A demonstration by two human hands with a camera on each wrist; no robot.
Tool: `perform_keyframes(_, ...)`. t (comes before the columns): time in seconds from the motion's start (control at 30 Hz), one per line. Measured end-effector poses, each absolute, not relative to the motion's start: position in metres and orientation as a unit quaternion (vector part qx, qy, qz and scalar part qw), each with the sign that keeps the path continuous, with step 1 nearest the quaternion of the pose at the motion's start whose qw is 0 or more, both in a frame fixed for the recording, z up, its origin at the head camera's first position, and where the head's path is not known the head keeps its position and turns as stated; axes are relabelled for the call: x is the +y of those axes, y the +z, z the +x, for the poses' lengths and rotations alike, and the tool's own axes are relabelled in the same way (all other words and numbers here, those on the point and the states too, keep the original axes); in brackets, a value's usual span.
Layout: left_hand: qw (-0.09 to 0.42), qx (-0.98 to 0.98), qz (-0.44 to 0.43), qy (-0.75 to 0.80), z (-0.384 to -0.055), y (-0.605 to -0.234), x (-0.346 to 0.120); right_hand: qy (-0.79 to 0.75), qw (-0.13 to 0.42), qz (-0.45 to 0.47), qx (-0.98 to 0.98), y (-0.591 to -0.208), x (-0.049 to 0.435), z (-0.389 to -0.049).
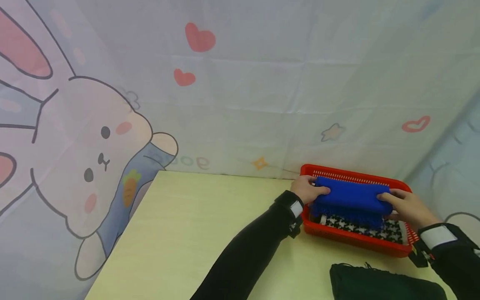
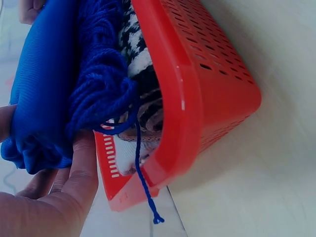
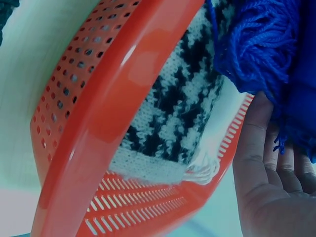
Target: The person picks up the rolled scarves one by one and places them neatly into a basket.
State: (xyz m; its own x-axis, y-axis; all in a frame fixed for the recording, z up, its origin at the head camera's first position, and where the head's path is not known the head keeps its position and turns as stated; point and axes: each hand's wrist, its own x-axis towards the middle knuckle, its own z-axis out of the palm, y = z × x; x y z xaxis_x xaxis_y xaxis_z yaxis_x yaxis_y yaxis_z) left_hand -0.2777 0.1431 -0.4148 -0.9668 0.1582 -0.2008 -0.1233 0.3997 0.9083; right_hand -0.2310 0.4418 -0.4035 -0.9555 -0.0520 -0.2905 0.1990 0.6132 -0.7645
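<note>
Both hands hold a folded blue scarf (image 1: 350,196) with a fringe by its two ends, over the red plastic basket (image 1: 360,243). My left hand (image 1: 308,189) grips the left end, thumb on top and fingers beneath, as the left wrist view shows. The right end is held by my right hand (image 1: 408,204), whose fingers reach under the scarf in the right wrist view. Below the blue fringe, a black-and-white patterned knitted piece (image 3: 173,98) with white fringe lies in the basket. One blue strand (image 2: 143,180) hangs over the basket's rim.
A rolled dark green fringed cloth (image 1: 386,283) lies on the pale yellow table (image 1: 210,225) in front of the basket. Behind the table hangs a printed curtain (image 1: 243,104) with a rabbit and hearts, close to the basket's back.
</note>
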Motion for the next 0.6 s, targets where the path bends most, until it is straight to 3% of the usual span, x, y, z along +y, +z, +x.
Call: perform_keyframes(0.6, 0.136, 0.847, 0.018, 0.513, -0.275, -0.413, 0.158, -0.421, 0.138, 0.061, 0.895, -0.406, 0.449, -0.224)
